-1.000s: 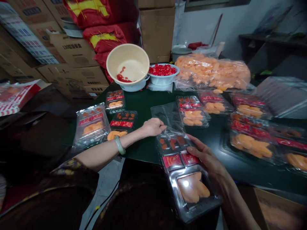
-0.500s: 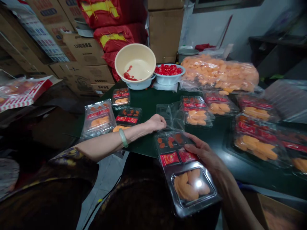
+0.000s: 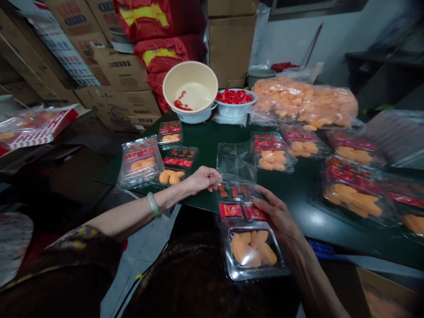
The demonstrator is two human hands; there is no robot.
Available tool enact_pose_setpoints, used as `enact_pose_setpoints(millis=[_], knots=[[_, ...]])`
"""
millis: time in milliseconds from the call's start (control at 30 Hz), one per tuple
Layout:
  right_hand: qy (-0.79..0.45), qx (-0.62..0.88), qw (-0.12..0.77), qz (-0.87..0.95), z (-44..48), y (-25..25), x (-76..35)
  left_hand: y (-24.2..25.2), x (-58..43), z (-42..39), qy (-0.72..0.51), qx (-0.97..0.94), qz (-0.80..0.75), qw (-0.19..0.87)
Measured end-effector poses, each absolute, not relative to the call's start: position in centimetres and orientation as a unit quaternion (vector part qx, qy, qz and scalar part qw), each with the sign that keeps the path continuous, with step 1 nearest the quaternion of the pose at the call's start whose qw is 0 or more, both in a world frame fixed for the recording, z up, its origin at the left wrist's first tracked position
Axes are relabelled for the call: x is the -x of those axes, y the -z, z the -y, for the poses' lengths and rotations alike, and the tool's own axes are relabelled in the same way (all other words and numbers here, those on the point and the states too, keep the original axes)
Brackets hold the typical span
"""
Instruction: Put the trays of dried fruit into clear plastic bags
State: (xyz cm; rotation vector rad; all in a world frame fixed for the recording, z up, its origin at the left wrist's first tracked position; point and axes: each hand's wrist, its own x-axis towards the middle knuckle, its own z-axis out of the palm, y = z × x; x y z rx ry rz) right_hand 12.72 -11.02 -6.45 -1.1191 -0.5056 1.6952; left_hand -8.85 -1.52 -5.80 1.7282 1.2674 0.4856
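Clear plastic tray of orange slices and red packets, jutting off the near edge of the green table toward the lap, gripped at two sides, likely to keep level there. Right hand closed lightly over its right rim. Left hand pinched tight at its far left corner, against the mouth of a clear bag; rim or film between those fingertips, impossible to tell.

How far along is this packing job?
Done: a bagged tray lies at left. In hand: the right hand holds a filled tray; the left hand pinches a clear bag at its far end. Left: the pack beside the bagged one looks unwrapped, and the sack of orange pieces looks full.
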Motion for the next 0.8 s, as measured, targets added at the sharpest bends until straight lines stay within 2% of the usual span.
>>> enact_pose_setpoints(millis=[133, 300, 433, 633, 733, 800], knots=[[-0.666, 0.483, 0.534, 0.191, 11.5, 6.7, -12.0, 5.9, 9.2, 2.8, -0.246, -0.747, -0.5, 0.363], [-0.621, 0.503, 0.573, 0.18, 12.4, 7.3, -10.8, 6.1, 9.9, 5.2, -0.243, -0.852, -0.441, 0.144], [-0.562, 0.557, 0.582, 0.186, 13.4, 7.6, -9.7, 5.9, 11.0, 6.3, -0.214, -0.903, -0.348, 0.13], [-0.56, 0.618, 0.506, 0.222, 15.3, 7.8, -9.8, 5.9, 12.9, 7.0, -0.188, -0.93, -0.284, 0.142], [-0.562, 0.637, 0.437, 0.297, 16.4, 7.9, -10.8, 6.1, 13.7, 8.0, -0.182, -0.926, -0.295, 0.15], [-0.56, 0.643, 0.357, 0.382, 17.4, 7.8, -11.8, 6.2, 14.2, 9.3, -0.173, -0.925, -0.3, 0.155]])
